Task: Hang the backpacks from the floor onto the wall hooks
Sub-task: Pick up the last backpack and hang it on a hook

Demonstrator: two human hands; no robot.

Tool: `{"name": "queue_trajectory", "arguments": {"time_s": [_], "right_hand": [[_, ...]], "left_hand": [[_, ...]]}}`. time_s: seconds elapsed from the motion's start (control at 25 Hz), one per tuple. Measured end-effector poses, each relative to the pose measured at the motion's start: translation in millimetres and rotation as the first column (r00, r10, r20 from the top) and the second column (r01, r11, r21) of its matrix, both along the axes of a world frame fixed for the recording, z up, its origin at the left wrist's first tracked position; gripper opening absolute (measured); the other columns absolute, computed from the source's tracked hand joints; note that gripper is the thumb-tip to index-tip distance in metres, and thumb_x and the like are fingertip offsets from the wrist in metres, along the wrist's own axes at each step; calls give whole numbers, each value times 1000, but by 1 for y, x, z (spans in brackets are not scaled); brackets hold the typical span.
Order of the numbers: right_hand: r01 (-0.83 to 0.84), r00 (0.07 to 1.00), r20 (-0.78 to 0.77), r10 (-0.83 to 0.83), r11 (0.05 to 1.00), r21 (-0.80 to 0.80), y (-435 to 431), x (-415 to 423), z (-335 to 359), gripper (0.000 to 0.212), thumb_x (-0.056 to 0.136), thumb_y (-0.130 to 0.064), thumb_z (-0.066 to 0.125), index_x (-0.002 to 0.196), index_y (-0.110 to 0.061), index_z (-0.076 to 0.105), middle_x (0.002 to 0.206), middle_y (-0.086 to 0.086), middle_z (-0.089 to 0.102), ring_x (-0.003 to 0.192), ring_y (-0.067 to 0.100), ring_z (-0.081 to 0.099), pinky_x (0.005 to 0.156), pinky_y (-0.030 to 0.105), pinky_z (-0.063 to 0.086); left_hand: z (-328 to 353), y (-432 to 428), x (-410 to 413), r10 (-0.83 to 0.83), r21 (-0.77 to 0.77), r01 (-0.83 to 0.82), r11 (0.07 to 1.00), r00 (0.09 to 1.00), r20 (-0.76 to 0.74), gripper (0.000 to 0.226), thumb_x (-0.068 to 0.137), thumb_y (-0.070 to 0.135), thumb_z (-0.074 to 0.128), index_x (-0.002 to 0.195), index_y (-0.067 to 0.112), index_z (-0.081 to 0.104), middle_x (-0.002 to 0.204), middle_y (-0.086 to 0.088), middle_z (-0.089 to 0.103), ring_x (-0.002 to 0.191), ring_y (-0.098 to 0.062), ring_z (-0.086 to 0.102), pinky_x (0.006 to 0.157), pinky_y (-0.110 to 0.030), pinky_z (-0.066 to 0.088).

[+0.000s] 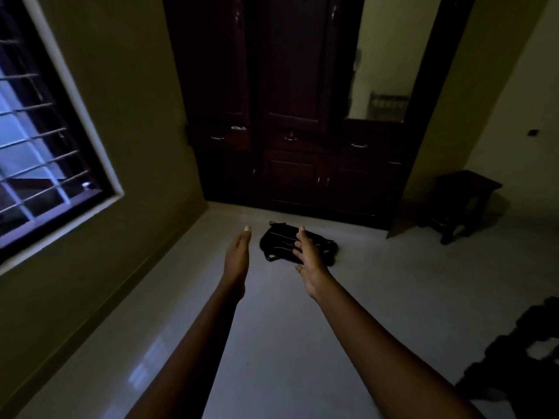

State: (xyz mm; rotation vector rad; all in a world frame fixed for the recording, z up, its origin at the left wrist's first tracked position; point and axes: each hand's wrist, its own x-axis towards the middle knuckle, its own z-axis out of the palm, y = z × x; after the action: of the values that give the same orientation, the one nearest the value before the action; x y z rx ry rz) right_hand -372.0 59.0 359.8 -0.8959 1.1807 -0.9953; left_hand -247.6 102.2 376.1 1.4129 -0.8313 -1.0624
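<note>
A black backpack [279, 243] lies flat on the pale tiled floor in front of the dark wardrobe, its straps spread at the near side. My left hand [237, 261] is stretched out to the left of it, fingers straight and together, holding nothing. My right hand [310, 263] reaches over the backpack's right half with fingers spread, empty, and hides part of the bag. Both hands appear above the floor, apart from the bag. No wall hooks are in view.
A tall dark wooden wardrobe [290, 116] with a mirror panel fills the far wall. A barred window [39, 140] is set in the left wall. A small dark stool [462, 201] stands at the right. A dark shape [520, 358] lies at the lower right.
</note>
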Motion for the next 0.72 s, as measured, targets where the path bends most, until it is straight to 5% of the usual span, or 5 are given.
{"name": "queue_trajectory", "arguments": {"time_s": [0.24, 0.52, 0.72], "right_hand": [[22, 999, -30, -19, 995, 98, -174, -58, -33, 63, 93, -53, 33, 146, -20, 27, 153, 8, 31, 139, 24, 33, 114, 42, 26], [-66, 968, -225, 114, 976, 210, -385, -90, -90, 62, 97, -44, 36, 148, -13, 20, 156, 10, 24, 142, 28, 28, 117, 45, 26], [-184, 894, -352, 279, 942, 279, -540, -81, -182, 45, 98, -22, 42, 136, 3, 40, 143, 21, 44, 131, 33, 43, 108, 41, 37]], "left_hand": [[-29, -162, -57, -33, 51, 36, 998, 998, -45, 46, 98, 35, 32, 134, 8, 44, 128, -7, 51, 116, -14, 43, 98, -28, 26], [-98, -355, -87, 37, 261, -20, 965, 998, -58, 49, 95, 40, 37, 137, 15, 43, 146, -9, 43, 134, -24, 38, 109, -36, 28], [-187, -496, -90, 115, 404, -93, 910, 993, -31, 49, 93, 41, 43, 137, 17, 44, 146, -8, 43, 134, -24, 40, 106, -34, 31]]}}
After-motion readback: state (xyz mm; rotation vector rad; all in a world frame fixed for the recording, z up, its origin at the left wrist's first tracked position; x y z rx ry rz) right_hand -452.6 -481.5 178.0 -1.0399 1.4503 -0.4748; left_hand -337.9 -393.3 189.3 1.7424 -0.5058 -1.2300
